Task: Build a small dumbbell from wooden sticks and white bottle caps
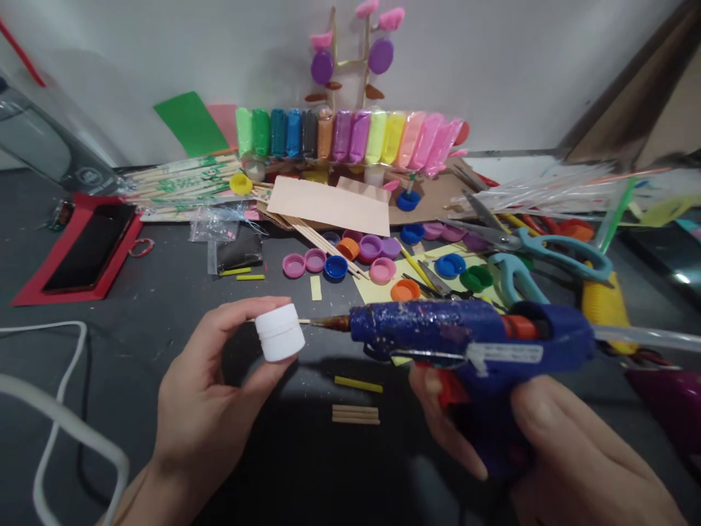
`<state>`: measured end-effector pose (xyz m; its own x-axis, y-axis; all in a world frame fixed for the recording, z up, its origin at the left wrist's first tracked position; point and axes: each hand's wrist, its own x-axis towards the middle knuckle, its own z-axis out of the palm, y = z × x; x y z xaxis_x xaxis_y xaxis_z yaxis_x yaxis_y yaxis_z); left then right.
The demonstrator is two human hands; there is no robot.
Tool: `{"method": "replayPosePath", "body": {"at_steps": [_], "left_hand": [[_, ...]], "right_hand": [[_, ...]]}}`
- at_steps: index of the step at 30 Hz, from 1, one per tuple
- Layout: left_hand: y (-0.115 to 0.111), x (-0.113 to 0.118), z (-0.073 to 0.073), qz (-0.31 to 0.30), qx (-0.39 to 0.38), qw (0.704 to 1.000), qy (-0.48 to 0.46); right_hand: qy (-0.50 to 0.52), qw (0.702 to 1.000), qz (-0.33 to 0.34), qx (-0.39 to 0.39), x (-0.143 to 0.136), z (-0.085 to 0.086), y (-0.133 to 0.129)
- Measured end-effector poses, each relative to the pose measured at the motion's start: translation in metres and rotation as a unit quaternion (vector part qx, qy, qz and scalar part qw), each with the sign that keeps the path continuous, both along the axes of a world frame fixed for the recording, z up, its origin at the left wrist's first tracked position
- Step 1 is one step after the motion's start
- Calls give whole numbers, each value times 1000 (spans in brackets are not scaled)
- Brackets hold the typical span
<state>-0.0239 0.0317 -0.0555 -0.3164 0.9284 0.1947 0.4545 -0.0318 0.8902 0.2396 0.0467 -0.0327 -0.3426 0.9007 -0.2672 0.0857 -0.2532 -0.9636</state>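
Glue gun (432, 325) — glossy, speckled blue plastic; white cylinder (280, 334) — smooth matt plastic; short sticks (355, 415), plain matt wood.

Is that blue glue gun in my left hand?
No, the right hand holds the glue gun, while the left hand holds a white piece.

No text can be read: the pale label on the blue glue gun (471, 329), the green print on the stick packaging (186, 177) and the mark on the clear bottle (55, 150) are all too blurred.
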Motion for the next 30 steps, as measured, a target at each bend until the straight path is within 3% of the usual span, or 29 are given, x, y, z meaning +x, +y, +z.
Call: {"method": "replayPosePath", "body": {"at_steps": [3,6,13,23,30], "left_hand": [[-1,5,5,36,15,999,-33],[-3,8,9,44,36,997,-47],[-10,6,12,-59,96,994,9],[-5,2,12,-17,171,985,-3],[-8,3,29,51,239,969,-44]], "right_hand": [[39,998,-26,-32,-13,6,10],[33,999,-11,-38,-19,8,16],[-8,999,7,-44,-23,4,20],[-51,994,73,-58,-37,18,39],[82,982,85,-148,-69,15,33]]}}
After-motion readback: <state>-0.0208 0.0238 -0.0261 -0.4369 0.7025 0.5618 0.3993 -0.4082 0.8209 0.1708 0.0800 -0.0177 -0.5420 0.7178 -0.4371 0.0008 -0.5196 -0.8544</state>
